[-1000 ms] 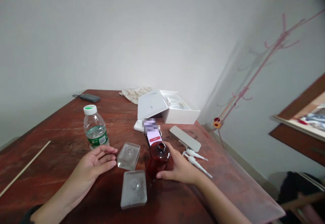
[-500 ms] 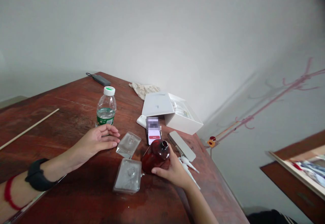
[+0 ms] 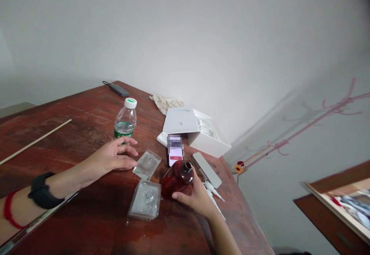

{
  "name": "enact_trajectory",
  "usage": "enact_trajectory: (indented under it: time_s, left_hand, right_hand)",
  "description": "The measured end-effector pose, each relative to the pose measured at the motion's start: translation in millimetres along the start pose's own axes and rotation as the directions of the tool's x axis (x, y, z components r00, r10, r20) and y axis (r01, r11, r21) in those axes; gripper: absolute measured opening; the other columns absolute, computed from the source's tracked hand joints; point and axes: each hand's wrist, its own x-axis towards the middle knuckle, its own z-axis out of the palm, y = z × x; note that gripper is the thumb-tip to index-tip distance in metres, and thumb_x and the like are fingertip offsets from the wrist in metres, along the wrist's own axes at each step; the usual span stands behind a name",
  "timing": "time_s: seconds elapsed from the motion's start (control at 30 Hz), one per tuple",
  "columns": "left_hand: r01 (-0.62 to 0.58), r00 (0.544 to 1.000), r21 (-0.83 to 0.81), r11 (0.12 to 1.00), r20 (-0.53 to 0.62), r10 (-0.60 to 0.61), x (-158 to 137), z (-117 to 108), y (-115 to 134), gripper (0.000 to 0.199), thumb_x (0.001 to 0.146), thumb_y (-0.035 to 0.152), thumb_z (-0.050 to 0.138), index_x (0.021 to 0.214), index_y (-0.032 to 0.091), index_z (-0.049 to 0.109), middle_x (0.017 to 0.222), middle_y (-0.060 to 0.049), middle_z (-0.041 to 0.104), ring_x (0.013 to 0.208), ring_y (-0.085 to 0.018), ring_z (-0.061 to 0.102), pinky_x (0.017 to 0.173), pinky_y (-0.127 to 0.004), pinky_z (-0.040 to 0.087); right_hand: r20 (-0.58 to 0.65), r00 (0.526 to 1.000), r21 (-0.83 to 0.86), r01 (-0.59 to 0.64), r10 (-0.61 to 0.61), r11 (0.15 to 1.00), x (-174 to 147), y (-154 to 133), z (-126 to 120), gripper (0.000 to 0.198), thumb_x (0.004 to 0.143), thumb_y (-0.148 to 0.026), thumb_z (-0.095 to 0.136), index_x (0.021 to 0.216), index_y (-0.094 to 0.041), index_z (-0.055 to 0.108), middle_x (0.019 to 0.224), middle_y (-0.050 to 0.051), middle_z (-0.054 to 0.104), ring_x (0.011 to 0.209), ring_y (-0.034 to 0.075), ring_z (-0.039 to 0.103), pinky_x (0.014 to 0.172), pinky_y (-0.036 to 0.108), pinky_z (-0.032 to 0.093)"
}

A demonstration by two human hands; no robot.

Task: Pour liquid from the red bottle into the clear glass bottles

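A reddish-brown bottle (image 3: 177, 179) with an uncapped neck is gripped by my right hand (image 3: 198, 197), tilted toward the right. My left hand (image 3: 117, 155) is open, its fingers apart, with nothing in them. Its fingertips are close to a clear plastic case (image 3: 148, 164) lying on the table. Nearer to me lies another clear plastic case (image 3: 145, 201), just left of the brown bottle. Behind my left hand a water bottle (image 3: 125, 122) with a white cap and green label stands upright; the hand hides its base.
Past the brown bottle lie a phone (image 3: 175, 152) with a lit screen, an open white box (image 3: 208, 141) and a flat grey bar (image 3: 206, 169). White pointed nozzles (image 3: 213, 190) lie to the right. A thin stick (image 3: 37, 141) is at left, a cloth (image 3: 166, 102) at the back.
The view has shifted slightly. My right hand keeps its grip on the tilted brown bottle. The fingers of my left hand have spread a little.
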Motion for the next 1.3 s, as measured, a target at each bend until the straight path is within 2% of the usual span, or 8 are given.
enact_trajectory:
  time_s: [0.23,0.4,0.53,0.63,0.77,0.93,1.13,1.3]
  left_hand:
    - [0.015,0.997,-0.056,0.998,0.074,-0.011,-1,3,-4,0.049,0.067,0.021,0.106,0.104,0.021,0.074,0.078,0.003,0.073,0.067,-0.019,0.075,0.064,-0.029,0.066]
    - [-0.014,0.994,-0.022,1.0,0.111,0.016,1,2,-8,0.043,0.069,0.026,0.105,0.099,0.02,0.075,0.076,-0.001,0.076,0.067,-0.021,0.075,0.065,-0.032,0.066]
    - [-0.035,0.993,0.047,0.998,0.11,0.029,4,0,-11,0.044,0.071,0.032,0.104,0.101,0.02,0.074,0.08,-0.005,0.08,0.071,-0.022,0.076,0.065,-0.029,0.063]
    - [-0.035,0.993,0.097,0.995,0.112,0.024,6,-2,-13,0.046,0.072,0.039,0.102,0.101,0.02,0.071,0.08,-0.004,0.08,0.072,-0.022,0.075,0.065,-0.03,0.061]
    - [-0.01,0.989,0.148,0.989,0.149,-0.012,11,-5,-17,0.054,0.069,0.047,0.1,0.102,0.02,0.067,0.08,-0.001,0.078,0.074,-0.022,0.073,0.065,-0.031,0.059]
    - [-0.01,0.983,0.188,0.982,0.182,-0.025,12,-6,-21,0.056,0.074,0.054,0.097,0.104,0.02,0.064,0.083,-0.003,0.08,0.071,-0.02,0.07,0.064,-0.029,0.054]
    - [-0.029,0.979,0.181,0.983,0.202,-0.008,10,-4,-19,0.053,0.076,0.051,0.095,0.105,0.02,0.064,0.083,-0.001,0.08,0.067,-0.017,0.068,0.066,-0.029,0.053]
    - [-0.057,0.982,0.158,0.986,0.188,0.027,8,2,-14,0.049,0.071,0.045,0.096,0.1,0.02,0.065,0.079,0.0,0.079,0.066,-0.017,0.066,0.065,-0.03,0.053]
  right_hand:
    - [0.007,1.0,0.035,0.001,-0.001,0.999,-1,6,0,0.102,0.074,-0.061,0.097,0.156,-0.026,0.049,0.153,0.017,0.067,0.145,0.044,0.061,0.128,0.064,0.042]
    - [0.012,1.0,0.031,0.025,-0.025,0.999,0,6,-1,0.1,0.076,-0.063,0.096,0.156,-0.025,0.051,0.151,0.017,0.067,0.143,0.045,0.062,0.128,0.062,0.043]
    - [0.013,0.999,0.048,0.034,-0.035,0.998,0,7,0,0.097,0.078,-0.062,0.095,0.156,-0.024,0.052,0.148,0.016,0.069,0.14,0.042,0.065,0.126,0.059,0.046]
    - [0.012,0.999,0.082,0.048,-0.049,0.995,1,7,1,0.091,0.08,-0.06,0.094,0.153,-0.024,0.054,0.145,0.016,0.071,0.136,0.041,0.068,0.123,0.058,0.049]
    - [-0.001,0.999,0.063,0.049,-0.05,0.997,1,5,1,0.096,0.076,-0.059,0.097,0.154,-0.021,0.055,0.146,0.017,0.071,0.14,0.042,0.065,0.125,0.059,0.046]
    - [-0.023,0.999,0.042,0.03,-0.029,0.999,1,6,0,0.101,0.075,-0.059,0.098,0.157,-0.021,0.053,0.151,0.018,0.069,0.142,0.043,0.063,0.127,0.061,0.042]
    - [-0.027,0.999,0.107,0.038,-0.035,0.994,1,6,3,0.098,0.073,-0.059,0.1,0.152,-0.022,0.055,0.148,0.017,0.07,0.14,0.042,0.064,0.126,0.06,0.044]
    - [-0.059,0.997,0.162,0.052,-0.043,0.985,3,9,7,0.096,0.072,-0.061,0.1,0.148,-0.022,0.057,0.144,0.017,0.072,0.136,0.04,0.067,0.123,0.059,0.048]
